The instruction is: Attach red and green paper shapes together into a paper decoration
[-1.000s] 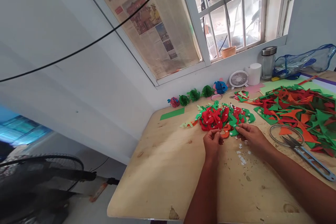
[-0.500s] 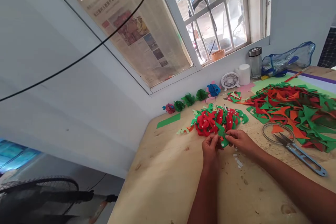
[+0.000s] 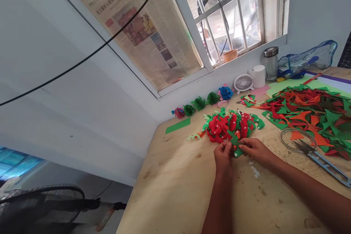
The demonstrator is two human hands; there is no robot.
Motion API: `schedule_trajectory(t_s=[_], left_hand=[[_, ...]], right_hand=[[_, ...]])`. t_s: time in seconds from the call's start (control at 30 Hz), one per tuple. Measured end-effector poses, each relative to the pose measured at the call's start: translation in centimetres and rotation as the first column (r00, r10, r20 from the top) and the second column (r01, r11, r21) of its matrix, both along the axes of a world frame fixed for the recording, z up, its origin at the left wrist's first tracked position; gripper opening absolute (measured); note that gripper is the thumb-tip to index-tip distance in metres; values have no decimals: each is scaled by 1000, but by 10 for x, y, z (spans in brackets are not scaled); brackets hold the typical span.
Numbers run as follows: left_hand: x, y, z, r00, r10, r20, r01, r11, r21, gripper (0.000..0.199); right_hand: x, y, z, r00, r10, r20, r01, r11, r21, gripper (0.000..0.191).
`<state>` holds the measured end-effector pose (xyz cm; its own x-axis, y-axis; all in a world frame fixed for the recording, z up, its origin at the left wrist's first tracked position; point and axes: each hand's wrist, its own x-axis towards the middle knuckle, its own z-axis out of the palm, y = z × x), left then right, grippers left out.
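Between my two hands is a green cut-out piece [image 3: 238,151] with a small white patch near its lower end and a bit of orange at its middle. My left hand [image 3: 223,152] pinches its left side with thumb and fingers. On the right side, my right hand [image 3: 252,147] grips the same piece, fingers closed. Just beyond lies a heap of red and green cut-outs [image 3: 219,126], many with small white squares on them. Several white paper scraps [image 3: 255,170] lie on the wooden table [image 3: 175,186] near my right wrist.
At the right is a large pile of red, orange and green offcuts [image 3: 312,113]. Thread snips [image 3: 325,161] and a metal ring [image 3: 282,139] lie before it. Along the wall stand green paper flowers [image 3: 199,103], a small white fan [image 3: 244,82] and a glass jar [image 3: 271,66]. A green strip [image 3: 178,125] lies left.
The view has shifted slightly, so the table things appear a little further right. Both hands keep hold of the green cut-out, which shows more of its surface now.
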<state>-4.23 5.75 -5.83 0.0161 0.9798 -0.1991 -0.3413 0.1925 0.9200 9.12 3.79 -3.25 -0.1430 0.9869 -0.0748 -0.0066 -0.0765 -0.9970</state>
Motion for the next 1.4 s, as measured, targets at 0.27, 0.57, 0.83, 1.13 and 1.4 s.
schedule_trajectory(t_s=[0.27, 0.57, 0.83, 1.13, 1.4], left_hand=[[1, -3, 9, 996, 90, 15, -90, 996, 20, 32], [4, -5, 8, 995, 92, -28, -91, 995, 27, 36], [-10, -4, 27, 889, 288, -355, -195, 941, 277, 19], [-19, 16, 44, 355, 369, -859, 118, 894, 433, 21], [-1, 43, 40, -131, 395, -909, 256, 900, 354, 35]], right_hand=[[2, 1, -9, 997, 32, -75, -38, 996, -82, 25], [2, -2, 5, 1000, 3, -21, -4, 999, -51, 19], [5, 3, -6, 991, -131, -21, 129, 990, -62, 20], [5, 4, -9, 983, -182, -24, 180, 981, -73, 21], [6, 1, -2, 980, -199, -9, 198, 979, -52, 22]])
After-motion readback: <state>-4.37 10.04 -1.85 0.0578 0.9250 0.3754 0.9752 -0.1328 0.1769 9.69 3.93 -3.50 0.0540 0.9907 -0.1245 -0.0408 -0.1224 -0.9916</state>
